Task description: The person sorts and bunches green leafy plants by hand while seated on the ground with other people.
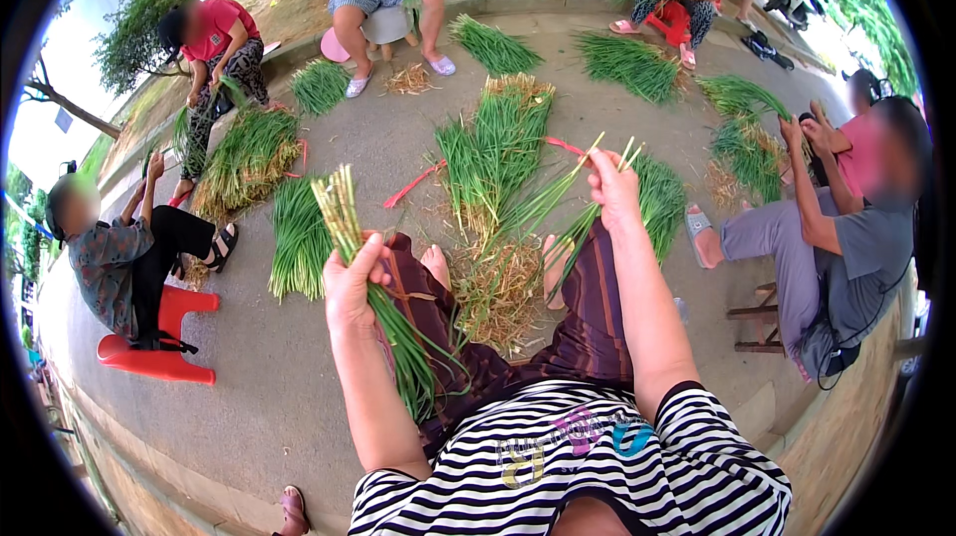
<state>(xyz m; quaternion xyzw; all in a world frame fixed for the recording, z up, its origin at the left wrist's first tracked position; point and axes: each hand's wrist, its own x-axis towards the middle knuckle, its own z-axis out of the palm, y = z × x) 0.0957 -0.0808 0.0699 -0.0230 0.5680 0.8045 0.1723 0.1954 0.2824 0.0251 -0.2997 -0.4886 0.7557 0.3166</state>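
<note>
My left hand is closed round a bundle of green garlic-chive-like stalks; their pale ends point up and away, and the green leaves hang over my left thigh. Raised over my right knee, my right hand pinches a few long stalks, whose leaves trail down to the left. Between my feet lies a heap of dry, straw-coloured leaves. Just beyond it is a large pile of green stalks. Further piles lie to the left and to the right, partly behind my right hand.
Several people sit around on low stools, handling similar stalks. A red plastic stool stands at left, a wooden stool at right. Red ribbons lie on the pavement near the central pile. A kerb runs behind the far piles.
</note>
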